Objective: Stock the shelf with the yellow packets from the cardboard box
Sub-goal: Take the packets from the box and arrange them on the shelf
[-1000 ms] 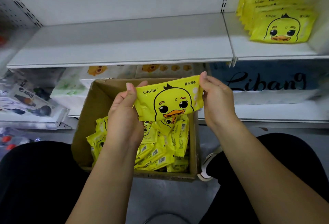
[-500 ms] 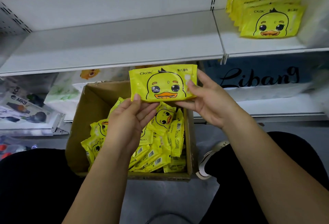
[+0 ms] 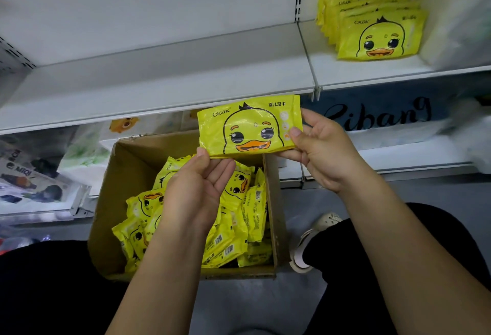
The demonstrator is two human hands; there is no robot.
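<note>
A yellow packet (image 3: 247, 127) with a duck face is held face up above the cardboard box (image 3: 117, 191). My right hand (image 3: 322, 148) pinches its right end between thumb and fingers. My left hand (image 3: 198, 191) is below it, palm up with fingers relaxed, its fingertips touching the packet's lower left edge. Several more yellow packets (image 3: 239, 228) lie loose in the box. A row of several stocked packets (image 3: 372, 21) leans on the white shelf (image 3: 358, 74) at the upper right.
The white shelf section (image 3: 159, 79) at the left is bare. Lower shelves hold white packs (image 3: 85, 154) and a blue "Libang" pack (image 3: 385, 116). Boxed goods (image 3: 29, 175) sit at the far left. My knees and a white shoe (image 3: 313, 239) flank the box on the grey floor.
The packet has risen from just above the box toward the shelf edge. My left hand let go of its left end and now only touches it from below.
</note>
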